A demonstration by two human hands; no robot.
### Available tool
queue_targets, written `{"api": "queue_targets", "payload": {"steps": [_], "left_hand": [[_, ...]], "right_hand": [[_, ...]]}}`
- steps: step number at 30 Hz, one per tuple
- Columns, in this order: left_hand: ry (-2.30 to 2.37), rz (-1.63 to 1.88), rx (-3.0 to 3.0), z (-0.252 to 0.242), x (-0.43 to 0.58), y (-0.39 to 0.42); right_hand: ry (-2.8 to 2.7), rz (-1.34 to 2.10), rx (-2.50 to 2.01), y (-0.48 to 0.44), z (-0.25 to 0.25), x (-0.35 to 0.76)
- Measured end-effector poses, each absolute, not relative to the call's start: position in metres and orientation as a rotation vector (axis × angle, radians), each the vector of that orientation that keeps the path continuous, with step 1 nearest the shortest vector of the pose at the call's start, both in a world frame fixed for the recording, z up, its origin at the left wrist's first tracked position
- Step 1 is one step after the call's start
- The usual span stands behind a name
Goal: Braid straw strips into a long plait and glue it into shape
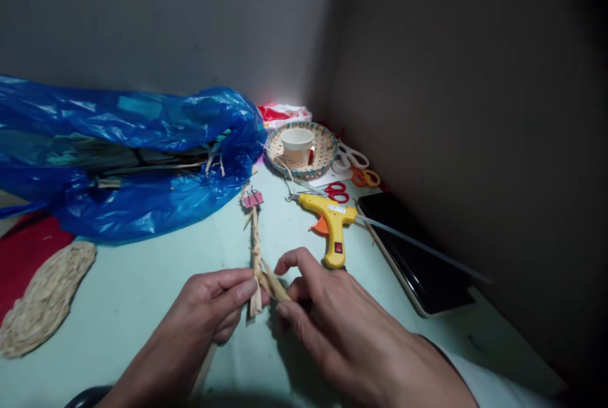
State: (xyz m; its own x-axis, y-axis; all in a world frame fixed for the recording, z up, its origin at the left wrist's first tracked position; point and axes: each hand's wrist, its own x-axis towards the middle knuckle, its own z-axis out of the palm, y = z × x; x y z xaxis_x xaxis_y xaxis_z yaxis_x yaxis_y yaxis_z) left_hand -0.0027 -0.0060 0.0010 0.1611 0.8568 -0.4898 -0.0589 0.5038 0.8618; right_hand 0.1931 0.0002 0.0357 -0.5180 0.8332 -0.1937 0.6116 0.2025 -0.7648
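Note:
A thin plait of dried husk strips (257, 249) lies on the pale green table (142, 294), its far end clamped by a pink binder clip (253, 199). My left hand (216, 306) pinches the near end of the plait between thumb and fingers. My right hand (323, 313) is closed on loose strands at the same end, just right of the left hand. The strand tips fan out between the two hands.
A large blue plastic bag (123, 154) of husks fills the left. A woven oval mat (45, 297) lies at the near left. A yellow glue gun (332, 224), red scissors (337, 191), a basket (323, 154) holding a paper cup (297, 146), and a dark tablet (418, 256) lie to the right.

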Motion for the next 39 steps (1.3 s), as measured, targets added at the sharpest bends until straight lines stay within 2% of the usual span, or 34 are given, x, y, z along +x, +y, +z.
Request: {"api": "queue_targets", "payload": {"steps": [4,11,39], "left_hand": [[1.265,0.746,0.754,0.004,0.000,-0.006],[1.319,0.743,0.649,0.000,-0.002,-0.009],[1.352,0.793,0.729,0.000,0.006,-0.009]], "right_hand": [[-2.256,1.040,-1.494,-0.001,0.032,0.188],[-2.362,0.987,-1.688,0.003,0.041,0.184],[-2.461,0.912,-1.571,0.000,0.029,0.176]]}}
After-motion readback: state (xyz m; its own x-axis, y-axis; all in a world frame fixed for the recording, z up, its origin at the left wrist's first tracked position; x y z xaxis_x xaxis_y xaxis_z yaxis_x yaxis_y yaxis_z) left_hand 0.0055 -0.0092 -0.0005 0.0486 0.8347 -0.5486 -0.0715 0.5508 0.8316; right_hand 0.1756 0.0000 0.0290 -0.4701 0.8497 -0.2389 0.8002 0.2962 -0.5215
